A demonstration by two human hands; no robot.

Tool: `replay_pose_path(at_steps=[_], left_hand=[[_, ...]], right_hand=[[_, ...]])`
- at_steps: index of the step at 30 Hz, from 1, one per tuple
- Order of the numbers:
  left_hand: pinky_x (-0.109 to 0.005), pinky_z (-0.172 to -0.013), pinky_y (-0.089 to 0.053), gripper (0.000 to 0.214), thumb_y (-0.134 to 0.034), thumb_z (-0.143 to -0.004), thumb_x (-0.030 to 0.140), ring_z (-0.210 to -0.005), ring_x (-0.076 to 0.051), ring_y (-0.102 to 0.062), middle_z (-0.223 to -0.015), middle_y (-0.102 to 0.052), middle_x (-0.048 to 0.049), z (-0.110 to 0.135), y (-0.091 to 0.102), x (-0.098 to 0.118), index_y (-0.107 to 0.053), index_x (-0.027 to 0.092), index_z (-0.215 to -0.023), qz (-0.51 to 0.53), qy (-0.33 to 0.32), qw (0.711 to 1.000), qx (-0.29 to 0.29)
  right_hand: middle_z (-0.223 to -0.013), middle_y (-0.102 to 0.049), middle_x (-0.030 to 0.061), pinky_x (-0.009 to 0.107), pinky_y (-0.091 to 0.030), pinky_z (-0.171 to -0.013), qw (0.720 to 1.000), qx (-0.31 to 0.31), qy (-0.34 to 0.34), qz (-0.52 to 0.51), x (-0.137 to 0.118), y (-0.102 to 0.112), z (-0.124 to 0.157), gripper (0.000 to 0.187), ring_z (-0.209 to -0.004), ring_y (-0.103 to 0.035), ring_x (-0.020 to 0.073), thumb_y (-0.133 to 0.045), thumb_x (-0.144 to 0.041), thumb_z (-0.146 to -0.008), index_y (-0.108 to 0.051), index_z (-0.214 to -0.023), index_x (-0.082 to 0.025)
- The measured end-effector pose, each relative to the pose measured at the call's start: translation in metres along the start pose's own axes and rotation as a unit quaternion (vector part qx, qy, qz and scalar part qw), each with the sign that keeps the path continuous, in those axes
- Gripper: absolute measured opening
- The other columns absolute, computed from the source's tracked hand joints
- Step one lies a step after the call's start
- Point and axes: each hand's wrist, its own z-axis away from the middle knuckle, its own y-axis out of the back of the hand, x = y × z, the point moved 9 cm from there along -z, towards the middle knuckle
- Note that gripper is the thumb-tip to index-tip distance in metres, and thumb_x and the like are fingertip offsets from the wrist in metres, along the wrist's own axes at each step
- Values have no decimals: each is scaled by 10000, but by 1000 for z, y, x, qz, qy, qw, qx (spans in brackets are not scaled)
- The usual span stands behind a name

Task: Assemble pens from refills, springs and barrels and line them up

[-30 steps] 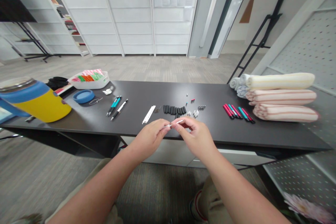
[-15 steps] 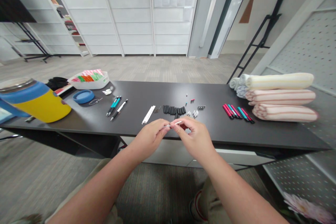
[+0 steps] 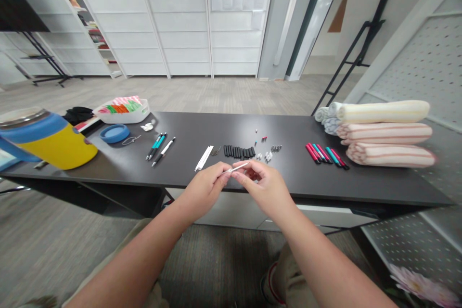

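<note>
My left hand point(image 3: 206, 186) and my right hand point(image 3: 266, 184) meet above the table's front edge, fingertips close together. Between them runs a thin white pen refill point(image 3: 240, 167), pinched in the fingers of both hands. A small pale part sits at its left end, too small to make out. Just beyond my hands lie a row of black rubber grips point(image 3: 238, 152), several white plastic bits point(image 3: 268, 156) and small metal tips point(image 3: 276, 147). White refills point(image 3: 204, 158) are bunched left of them, with tiny springs point(image 3: 215, 151) alongside.
Assembled pens point(image 3: 157, 146) lie on the dark table point(image 3: 195, 127) to the left. Coloured pen barrels point(image 3: 327, 154) lie right, beside rolled towels point(image 3: 388, 132). At far left stand a yellow and blue mug point(image 3: 50, 139), a blue lid point(image 3: 114, 133) and a white tray point(image 3: 124, 116).
The refill has tilted, its right end rising, and more of it shows between my fingers. Both hands have shifted very slightly left.
</note>
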Motion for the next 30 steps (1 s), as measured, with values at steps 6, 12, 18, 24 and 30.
replay_pose_path(at_steps=[6,12,18,24,30], left_hand=[[-277,-713,-413,341,-386,-1112,447,-764,-145,-589,-840,-641,21,0,3,-10,-627,220,-1026,42,27,999,14],[-276,-743,-443,319,-386,-1111,430,-780,-146,-603,-853,-654,19,-1,6,-11,-626,221,-1089,94,35,995,27],[-272,-703,-388,316,-422,-1099,418,-745,-142,-558,-819,-625,30,1,-2,-6,-612,217,-948,45,22,999,-13],[-284,-729,-400,313,-423,-1099,413,-780,-148,-574,-849,-632,20,2,-5,-6,-610,217,-943,44,15,999,-21],[-302,-760,-438,314,-409,-1101,449,-802,-164,-592,-885,-646,-4,0,3,-12,-630,227,-1083,115,31,993,11]], right_hand=[[-894,-744,28,272,-495,-652,1000,6,-11,-8,5,0,-1,263,-729,-644,154,-751,-424,-917,-775,-1078,-217],[-880,-744,34,269,-497,-649,1000,15,-3,-20,5,-2,-1,294,-713,-639,152,-746,-444,-923,-774,-1091,-205],[-990,-780,46,293,-517,-732,999,29,10,-30,1,0,-1,230,-807,-673,171,-691,-431,-973,-790,-1029,-231],[-1002,-783,53,298,-519,-756,999,27,27,-10,-4,0,-1,212,-846,-685,183,-677,-402,-981,-800,-971,-230],[-1001,-779,62,284,-526,-698,999,39,15,-20,-3,-3,-4,349,-775,-676,170,-602,-505,-1022,-763,-1142,-219]])
